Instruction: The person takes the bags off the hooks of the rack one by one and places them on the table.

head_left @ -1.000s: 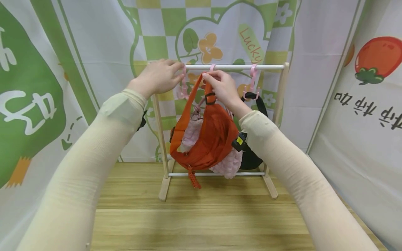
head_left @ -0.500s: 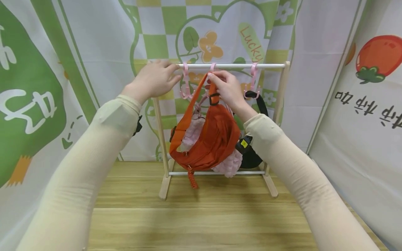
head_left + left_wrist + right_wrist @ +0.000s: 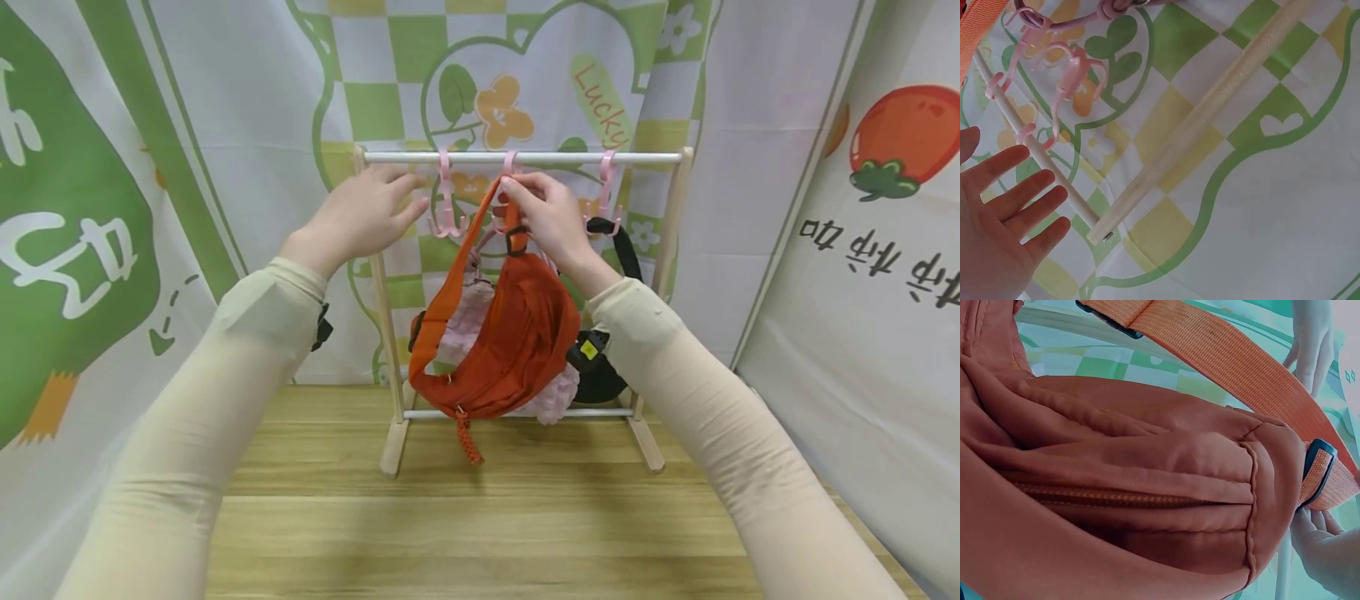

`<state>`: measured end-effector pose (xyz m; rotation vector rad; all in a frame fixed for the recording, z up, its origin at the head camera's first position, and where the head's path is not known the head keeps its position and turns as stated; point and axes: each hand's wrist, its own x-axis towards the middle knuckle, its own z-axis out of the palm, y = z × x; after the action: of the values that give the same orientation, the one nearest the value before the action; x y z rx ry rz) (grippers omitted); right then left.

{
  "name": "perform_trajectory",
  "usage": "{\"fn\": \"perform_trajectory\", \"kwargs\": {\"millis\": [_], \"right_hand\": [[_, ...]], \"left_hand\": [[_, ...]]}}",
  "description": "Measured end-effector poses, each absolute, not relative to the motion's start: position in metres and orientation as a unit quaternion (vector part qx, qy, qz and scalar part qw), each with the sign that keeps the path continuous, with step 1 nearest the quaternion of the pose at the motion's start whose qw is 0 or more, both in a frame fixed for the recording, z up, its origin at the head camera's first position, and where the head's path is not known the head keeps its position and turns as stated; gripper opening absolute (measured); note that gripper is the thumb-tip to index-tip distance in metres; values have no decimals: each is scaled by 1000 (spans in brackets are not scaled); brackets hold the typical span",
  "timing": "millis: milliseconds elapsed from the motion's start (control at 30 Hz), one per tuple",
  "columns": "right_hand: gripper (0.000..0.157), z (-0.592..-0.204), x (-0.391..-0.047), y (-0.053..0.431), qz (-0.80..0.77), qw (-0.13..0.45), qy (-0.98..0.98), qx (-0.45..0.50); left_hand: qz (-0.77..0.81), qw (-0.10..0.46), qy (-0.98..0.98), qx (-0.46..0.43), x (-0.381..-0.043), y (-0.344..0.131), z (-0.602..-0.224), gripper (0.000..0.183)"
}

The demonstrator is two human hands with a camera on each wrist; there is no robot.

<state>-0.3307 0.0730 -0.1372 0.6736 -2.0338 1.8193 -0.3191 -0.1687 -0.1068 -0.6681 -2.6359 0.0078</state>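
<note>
My right hand (image 3: 546, 210) pinches the strap of an orange shoulder bag (image 3: 506, 333) near its top, and the bag hangs below it in front of the rack. In the right wrist view the bag's zipper and a black strap buckle (image 3: 1319, 472) show close up, the fingers by the buckle. My left hand (image 3: 367, 208) is raised left of the first pink hook (image 3: 446, 196), holding nothing. Its fingers spread straight in the left wrist view. The middle pink hook (image 3: 511, 160) sits on the rail just above my right fingertips, its lower part hidden behind the hand and strap.
A wooden rack with a metal top rail (image 3: 562, 157) stands on the wood-grain table (image 3: 480, 533). Behind the orange bag hangs a pale pink puffy bag (image 3: 555, 396). A black bag (image 3: 600, 379) hangs by its strap from the right pink hook (image 3: 606, 187). Printed curtains enclose the back and sides.
My left hand has come off the first hook and the rail, moving left and slightly down. My right hand has shifted a little to the right with the orange bag.
</note>
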Motion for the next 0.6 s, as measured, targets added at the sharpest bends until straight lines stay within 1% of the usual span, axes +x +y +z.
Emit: {"fn": "perform_trajectory", "kwargs": {"millis": [267,600], "right_hand": [[35,-141,-329,75,667,156,-690,233],[34,-145,-329,74,674,155,-683,235]], "left_hand": [[-74,202,-942,-256,-312,-170,-122,56],[-175,180,-920,-300,-306,-163,-148,49]]}}
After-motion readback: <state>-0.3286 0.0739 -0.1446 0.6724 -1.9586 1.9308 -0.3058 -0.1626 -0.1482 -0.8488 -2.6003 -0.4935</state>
